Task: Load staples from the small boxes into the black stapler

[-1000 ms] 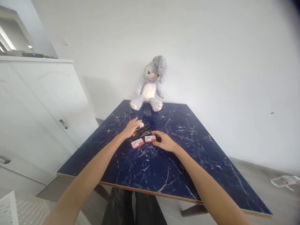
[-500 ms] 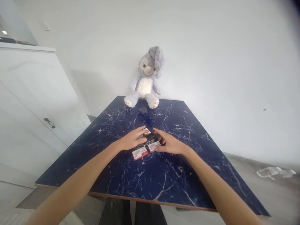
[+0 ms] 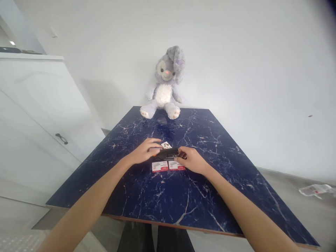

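Stapler swung level, front boxes squared up since half a second ago

One black stapler over tabletop, between two red-white boxes and one white box. Print unreadable. Right hand fingers hold stapler's right end; left hand fingers at left end, grip unclear.

The person wears plain trousers, dark and close to black, with both legs visible below the near edge of the table. The left forearm and right forearm are bare and slender, narrowing toward the wrists; the left hand and right hand are bare too.
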### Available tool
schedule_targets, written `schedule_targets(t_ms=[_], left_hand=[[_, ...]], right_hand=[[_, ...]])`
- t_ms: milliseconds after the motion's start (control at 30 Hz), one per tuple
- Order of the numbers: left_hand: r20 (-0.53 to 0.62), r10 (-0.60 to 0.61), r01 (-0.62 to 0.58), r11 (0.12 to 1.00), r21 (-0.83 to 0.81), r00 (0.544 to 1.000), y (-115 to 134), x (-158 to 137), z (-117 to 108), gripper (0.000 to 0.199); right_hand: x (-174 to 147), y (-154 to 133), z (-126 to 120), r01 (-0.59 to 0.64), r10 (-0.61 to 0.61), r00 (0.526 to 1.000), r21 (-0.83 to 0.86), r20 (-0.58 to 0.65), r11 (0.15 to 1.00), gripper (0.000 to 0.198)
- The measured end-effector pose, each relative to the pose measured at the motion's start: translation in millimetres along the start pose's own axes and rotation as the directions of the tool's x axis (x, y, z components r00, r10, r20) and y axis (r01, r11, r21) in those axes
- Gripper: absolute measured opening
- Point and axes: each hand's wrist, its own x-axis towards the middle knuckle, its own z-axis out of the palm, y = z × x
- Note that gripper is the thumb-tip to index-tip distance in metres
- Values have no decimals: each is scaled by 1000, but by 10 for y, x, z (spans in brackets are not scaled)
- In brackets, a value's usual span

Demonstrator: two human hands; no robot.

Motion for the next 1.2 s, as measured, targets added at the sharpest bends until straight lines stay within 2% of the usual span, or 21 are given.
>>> schedule_targets(t_ms=[67, 167, 267, 500, 1200], left_hand=[[19, -59, 59, 998, -36, 998, -83, -19, -80, 40], [113, -139, 146, 988, -48, 984, -211, -43, -166, 44], [179, -166, 176, 984, -39, 970, -293, -47, -189, 49], [181, -181, 192, 980, -48, 967, -307, -20, -187, 54], [176, -219, 239, 966, -101, 960, -232, 11, -218, 61]], right_hand=[[-4, -7, -21, 6, -7, 1000, 9, 12, 1000, 9], [-5, -19, -26, 7, -7, 1000, 15, 21, 1000, 10], [-6, -16, -22, 3, -4, 1000, 24, 20, 1000, 11], [-4, 23, -11, 31, -31, 999, -23, 15, 999, 13], [8, 47, -36, 31, -32, 999, 26, 25, 999, 11]])
